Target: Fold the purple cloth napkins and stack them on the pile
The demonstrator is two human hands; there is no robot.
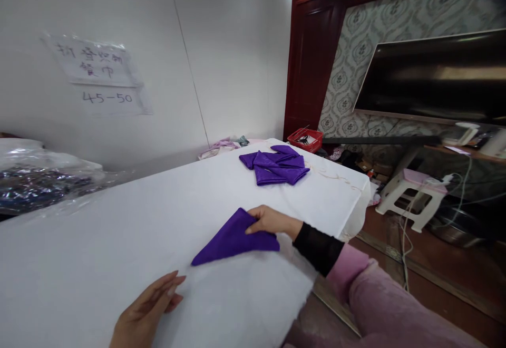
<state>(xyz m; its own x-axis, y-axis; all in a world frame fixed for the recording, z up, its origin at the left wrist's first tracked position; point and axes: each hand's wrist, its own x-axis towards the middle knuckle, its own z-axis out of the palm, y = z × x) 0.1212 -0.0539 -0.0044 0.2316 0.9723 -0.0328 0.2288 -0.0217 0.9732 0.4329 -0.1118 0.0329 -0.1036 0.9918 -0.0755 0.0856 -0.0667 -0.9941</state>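
A purple cloth napkin (233,240), folded into a triangle, lies on the white-covered table (118,232). My right hand (271,220) rests on its right corner, fingers bent and pinching the cloth edge. My left hand (146,311) lies near the front edge with fingers stretched out flat, apart from the napkin and holding nothing. A pile of several folded purple napkins (276,166) sits farther back on the table.
A clear plastic bag of dark items (35,182) lies at the table's left. Pale cloths (221,146) sit by the wall. A red basket (305,138), a white stool (411,195) and cables stand to the right, under a wall television (435,76).
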